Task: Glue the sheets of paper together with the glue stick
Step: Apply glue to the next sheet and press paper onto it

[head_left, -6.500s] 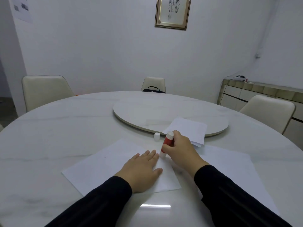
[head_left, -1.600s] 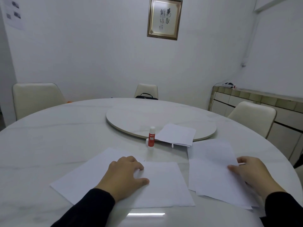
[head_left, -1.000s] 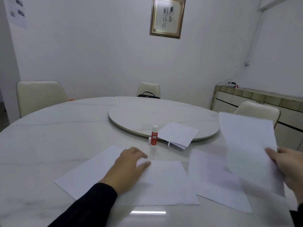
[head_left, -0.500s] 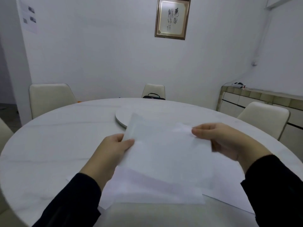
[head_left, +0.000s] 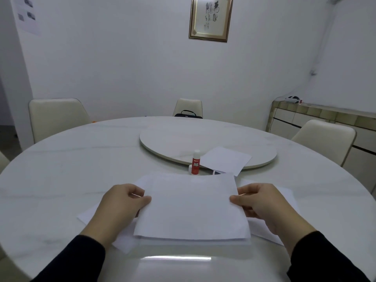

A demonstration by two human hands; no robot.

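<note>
At the centre of the frame, a person's left hand (head_left: 124, 202) and right hand (head_left: 258, 202) pinch the side edges of a white sheet (head_left: 191, 206), thumbs on top, above other sheets (head_left: 284, 200) lying on the round marble table (head_left: 61, 169). Whether it touches the paper below is hard to tell. Just beyond it a red glue stick (head_left: 196, 165) stands upright, its cap (head_left: 190, 168) beside it, near a folded paper (head_left: 224, 159) on the turntable (head_left: 203, 137).

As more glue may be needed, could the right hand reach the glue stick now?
Probably not at once: the right hand pinches the top sheet. The glue stick stands unobstructed beyond it.
</note>
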